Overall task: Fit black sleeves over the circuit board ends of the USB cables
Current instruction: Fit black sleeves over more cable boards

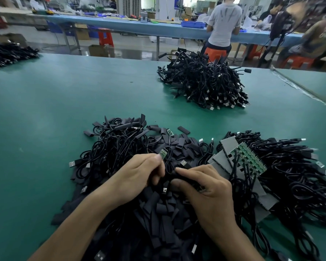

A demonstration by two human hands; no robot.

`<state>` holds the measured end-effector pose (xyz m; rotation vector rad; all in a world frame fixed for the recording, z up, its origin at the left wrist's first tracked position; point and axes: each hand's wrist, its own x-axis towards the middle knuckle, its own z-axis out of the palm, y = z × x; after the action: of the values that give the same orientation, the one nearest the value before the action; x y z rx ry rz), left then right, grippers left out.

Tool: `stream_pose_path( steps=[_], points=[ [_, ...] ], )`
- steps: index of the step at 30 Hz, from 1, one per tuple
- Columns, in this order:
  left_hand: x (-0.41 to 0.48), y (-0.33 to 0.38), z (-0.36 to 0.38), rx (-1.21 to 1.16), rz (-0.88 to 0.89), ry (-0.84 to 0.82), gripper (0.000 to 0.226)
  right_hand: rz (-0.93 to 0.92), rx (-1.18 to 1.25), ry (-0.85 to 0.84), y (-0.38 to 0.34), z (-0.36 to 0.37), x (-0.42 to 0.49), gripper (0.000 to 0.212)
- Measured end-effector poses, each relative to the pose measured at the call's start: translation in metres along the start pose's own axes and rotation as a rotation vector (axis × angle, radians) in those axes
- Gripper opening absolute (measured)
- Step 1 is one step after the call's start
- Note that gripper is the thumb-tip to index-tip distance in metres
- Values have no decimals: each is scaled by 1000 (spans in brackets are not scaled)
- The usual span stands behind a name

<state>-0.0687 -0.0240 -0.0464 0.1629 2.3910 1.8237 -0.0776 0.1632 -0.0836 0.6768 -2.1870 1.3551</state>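
getting a sleeve onto one little board

my left grip (139, 174) is curled round a cable (168, 164) and pinches it just under its circuit board (163, 153), which pokes up past my fingertips (157, 157). my right grip (209, 189), just beside it, pinches something black between finger and thumb; i think it is a black sleeve (179, 177), but it is too dark to be sure. to do this well i should keep the board straight, squeeze the sleeve mouth open, line it up and slide it on gently so nothing snags. more loose sleeves (158, 213) lie under both grips on the counter (45, 129).
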Motion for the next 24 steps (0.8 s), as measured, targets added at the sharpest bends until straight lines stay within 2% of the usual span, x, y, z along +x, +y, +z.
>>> stream_pose_path(
  steps=[2,4,6,10,17,24],
  points=[
    [1,-4,-1,92,35,-15,45,28,43,26,0,-1,0,25],
    [1,-9,-3,154,76,-31,37,60,85,57,0,-3,0,23],
    [2,-12,-5,133,90,-39,22,86,104,74,1,-3,0,22],
    [3,-12,-7,46,93,-43,11,115,110,52,-1,-3,1,26],
    [-1,-5,-8,-28,0,-48,28,120,147,-40,-2,-1,0,23],
    [-2,2,-9,-117,-84,-29,31,130,136,-43,-2,-2,1,24]
  ],
)
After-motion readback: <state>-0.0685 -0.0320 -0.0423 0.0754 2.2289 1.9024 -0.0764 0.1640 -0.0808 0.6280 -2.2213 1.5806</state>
